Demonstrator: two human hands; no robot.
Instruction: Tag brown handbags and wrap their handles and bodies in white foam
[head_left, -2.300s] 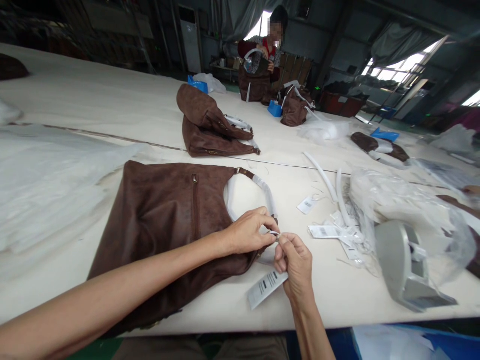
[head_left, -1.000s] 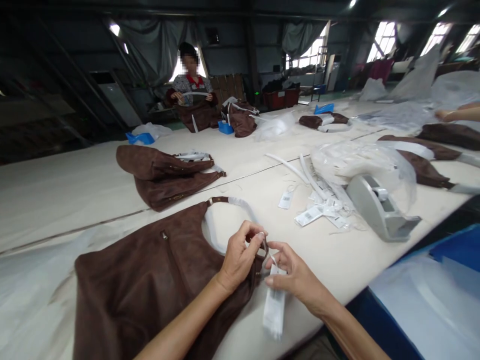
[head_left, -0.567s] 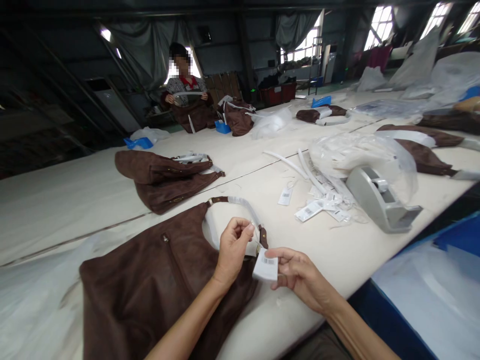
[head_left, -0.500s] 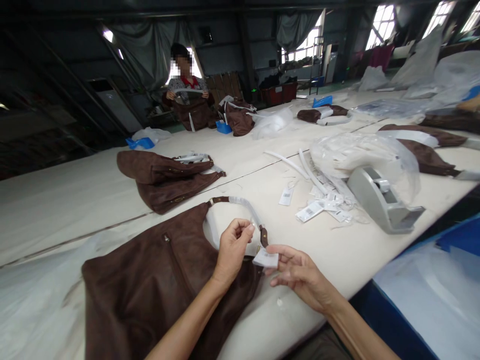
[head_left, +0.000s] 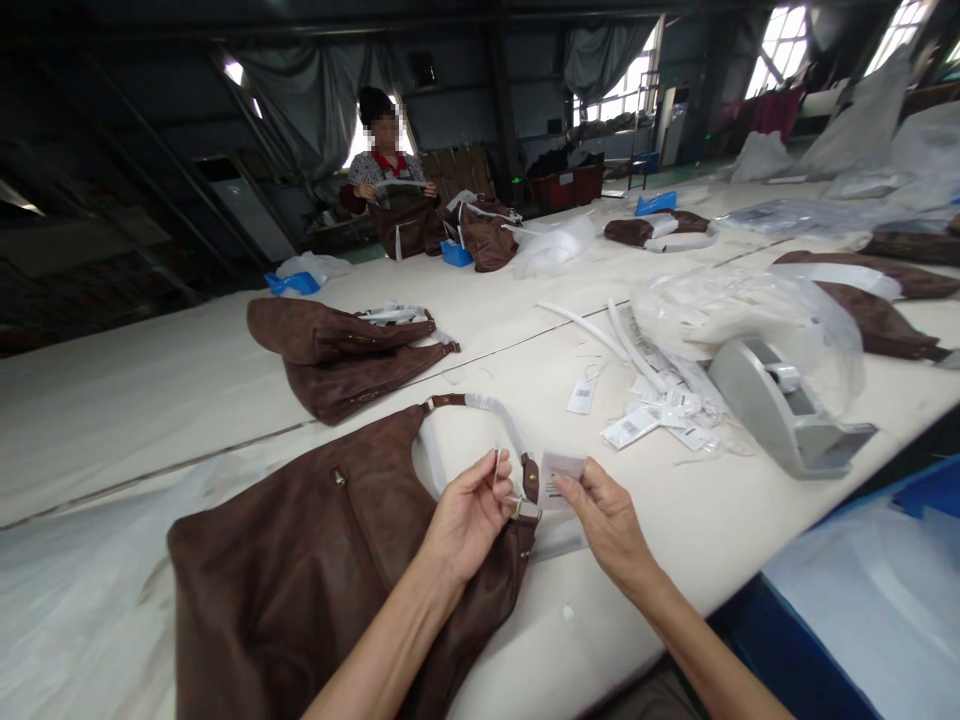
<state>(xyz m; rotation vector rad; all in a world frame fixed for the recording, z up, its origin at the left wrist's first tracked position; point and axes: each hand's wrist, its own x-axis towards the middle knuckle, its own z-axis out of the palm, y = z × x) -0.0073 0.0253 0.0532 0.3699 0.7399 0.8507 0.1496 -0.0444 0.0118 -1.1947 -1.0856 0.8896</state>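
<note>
A dark brown handbag (head_left: 300, 560) with a zip lies on the table in front of me, its strap (head_left: 491, 405) partly wrapped in white film. Beside the strap's right end, my right hand (head_left: 611, 515) pinches a white hang tag (head_left: 559, 480) between thumb and fingers. My left hand (head_left: 472, 510) is closed over the bag's edge near the strap buckle, its fingertips pinched together. Something thin and pale shows at those fingertips, too small to name.
A grey tape dispenser (head_left: 787, 410) stands at the right, near a plastic bag (head_left: 750, 310) and loose hang tags (head_left: 630, 427). Another brown handbag (head_left: 330, 350) lies further back. Across the table a person (head_left: 394, 190) holds a bag. A blue bin (head_left: 795, 640) is at lower right.
My right hand has turned and raised the tag, which now stands up beside the strap end. The left hand has rolled, showing more of its palm side. The view has shifted slightly.
</note>
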